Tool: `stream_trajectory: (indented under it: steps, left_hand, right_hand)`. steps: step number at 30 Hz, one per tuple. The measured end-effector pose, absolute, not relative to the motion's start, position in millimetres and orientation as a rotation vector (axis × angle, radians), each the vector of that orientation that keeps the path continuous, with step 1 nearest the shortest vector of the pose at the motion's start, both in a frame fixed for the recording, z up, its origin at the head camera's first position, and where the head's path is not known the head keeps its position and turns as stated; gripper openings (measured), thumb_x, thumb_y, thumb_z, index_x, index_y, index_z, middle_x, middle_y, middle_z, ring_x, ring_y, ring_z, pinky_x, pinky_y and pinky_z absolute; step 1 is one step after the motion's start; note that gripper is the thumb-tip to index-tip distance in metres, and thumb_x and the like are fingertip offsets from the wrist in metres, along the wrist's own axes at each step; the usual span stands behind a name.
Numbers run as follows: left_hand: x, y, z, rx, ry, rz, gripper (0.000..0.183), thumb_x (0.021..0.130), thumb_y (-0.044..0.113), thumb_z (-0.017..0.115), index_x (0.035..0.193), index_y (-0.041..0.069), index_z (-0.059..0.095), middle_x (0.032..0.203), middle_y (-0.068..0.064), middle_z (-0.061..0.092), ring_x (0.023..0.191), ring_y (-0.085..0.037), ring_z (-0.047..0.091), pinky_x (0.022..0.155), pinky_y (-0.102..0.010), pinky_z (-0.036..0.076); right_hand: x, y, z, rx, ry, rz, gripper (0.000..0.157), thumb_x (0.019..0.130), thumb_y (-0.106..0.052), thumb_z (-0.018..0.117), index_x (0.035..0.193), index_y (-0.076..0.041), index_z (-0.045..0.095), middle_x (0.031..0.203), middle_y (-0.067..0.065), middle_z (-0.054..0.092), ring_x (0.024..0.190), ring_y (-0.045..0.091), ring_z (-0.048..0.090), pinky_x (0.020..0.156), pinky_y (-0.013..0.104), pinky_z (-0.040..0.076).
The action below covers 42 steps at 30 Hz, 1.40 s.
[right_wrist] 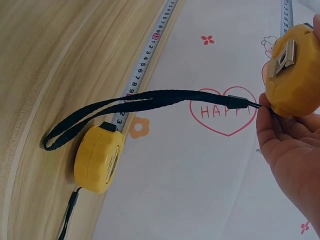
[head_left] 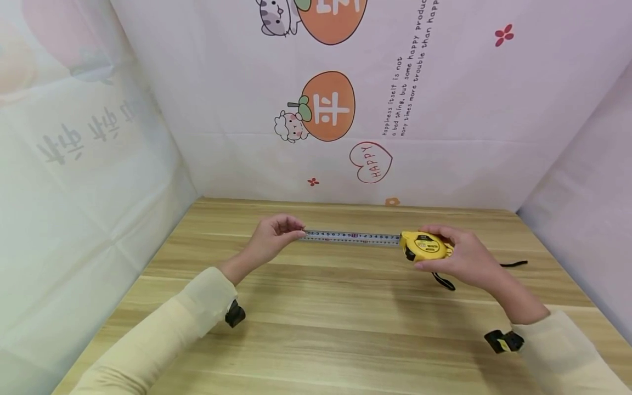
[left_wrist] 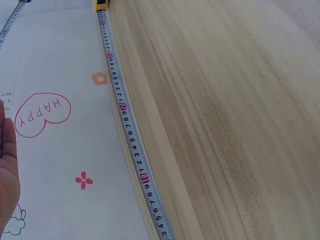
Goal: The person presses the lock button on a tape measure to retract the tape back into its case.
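Observation:
Near the back of the wooden table, my left hand (head_left: pixel 270 237) pinches the end of a numbered metal tape blade (head_left: pixel 340 234). The blade runs right into a yellow tape measure (head_left: pixel 425 246), which my right hand (head_left: pixel 466 258) grips by its rear. A black wrist strap (right_wrist: pixel 150 100) loops from the held case; a metal belt clip (right_wrist: pixel 284 61) shows on its side. A second yellow tape measure (right_wrist: pixel 100 157) lies on the table, its blade (left_wrist: pixel 131 137) drawn out along the back edge. In the head view the held tape measure largely hides the lying case.
The wooden table (head_left: pixel 316 329) meets a white printed sheet (head_left: pixel 444 164) at the back, with more pale sheets at both sides. The lying tape measure's black strap (head_left: pixel 514 264) trails right. Small black devices sit at the left cuff (head_left: pixel 235 314) and right cuff (head_left: pixel 503 341).

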State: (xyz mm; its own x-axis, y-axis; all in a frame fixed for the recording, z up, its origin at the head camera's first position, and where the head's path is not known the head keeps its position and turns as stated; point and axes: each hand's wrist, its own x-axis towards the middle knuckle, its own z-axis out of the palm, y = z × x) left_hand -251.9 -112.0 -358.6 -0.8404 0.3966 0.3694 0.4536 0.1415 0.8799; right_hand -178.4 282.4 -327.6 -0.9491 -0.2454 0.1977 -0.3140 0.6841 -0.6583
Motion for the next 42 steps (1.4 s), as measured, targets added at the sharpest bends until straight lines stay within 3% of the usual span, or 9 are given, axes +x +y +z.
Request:
stream_trajectory:
  steps: [3, 5, 18, 24, 30, 42]
  left_hand:
    - [-252, -110, -359, -0.872, -2.334, -1.836, 0.01, 0.09, 0.007, 0.07, 0.097, 0.0, 0.068, 0.092, -0.008, 0.068, 0.084, -0.046, 0.058, 0.066, -0.024, 0.052]
    - [-252, -109, -359, -0.867, -2.34, -1.835, 0.011, 0.09, 0.008, 0.071, 0.098, 0.001, 0.068, 0.093, -0.008, 0.068, 0.086, -0.048, 0.058, 0.066, -0.024, 0.052]
    - [-251, -100, -358, -0.91, -2.328, -1.842, 0.011, 0.09, 0.007, 0.07, 0.098, 0.001, 0.068, 0.093, -0.007, 0.068, 0.083, -0.033, 0.061, 0.068, -0.025, 0.052]
    - [-252, -97, -358, -0.918, -2.333, -1.83, 0.011, 0.091, 0.008, 0.07, 0.098, 0.001, 0.068, 0.092, -0.007, 0.068, 0.084, -0.039, 0.061, 0.068, -0.026, 0.052]
    - [-252, -94, -358, -0.915, -2.333, -1.844, 0.011, 0.09, 0.009, 0.07, 0.098, 0.001, 0.068, 0.093, -0.007, 0.067, 0.083, -0.035, 0.061, 0.068, -0.026, 0.052]
    - [-252, -91, -360, -0.936, -2.325, -1.813, 0.01, 0.091, 0.009, 0.07, 0.098, 0.002, 0.069, 0.093, -0.006, 0.068, 0.079, -0.02, 0.062, 0.069, -0.027, 0.053]
  right_hand:
    - [-178, 281, -327, 0.465, -2.801, 1.124, 0.079, 0.074, -0.033, 0.086, 0.136, 0.001, 0.051, 0.126, 0.02, 0.056, 0.1, 0.029, 0.056, 0.07, 0.026, 0.052]
    - [-179, 280, -327, 0.461, -2.806, 1.121, 0.08, 0.074, -0.033, 0.086, 0.136, 0.001, 0.05, 0.126, 0.02, 0.056, 0.102, 0.03, 0.056, 0.07, 0.026, 0.052]
    - [-180, 276, -326, 0.482, -2.804, 1.094, 0.079, 0.074, -0.036, 0.086, 0.136, 0.0, 0.051, 0.125, 0.019, 0.057, 0.103, 0.031, 0.056, 0.072, 0.027, 0.052]
    - [-180, 275, -326, 0.473, -2.813, 1.084, 0.079, 0.074, -0.036, 0.086, 0.135, 0.0, 0.051, 0.124, 0.019, 0.057, 0.102, 0.031, 0.056, 0.071, 0.027, 0.052]
    - [-180, 273, -325, 0.466, -2.82, 1.103, 0.079, 0.074, -0.036, 0.086, 0.135, 0.0, 0.051, 0.124, 0.019, 0.057, 0.102, 0.032, 0.056, 0.072, 0.028, 0.052]
    - [-181, 269, -325, 0.467, -2.818, 1.084, 0.078, 0.073, -0.037, 0.086, 0.134, -0.001, 0.053, 0.12, 0.017, 0.059, 0.101, 0.031, 0.057, 0.071, 0.029, 0.052]
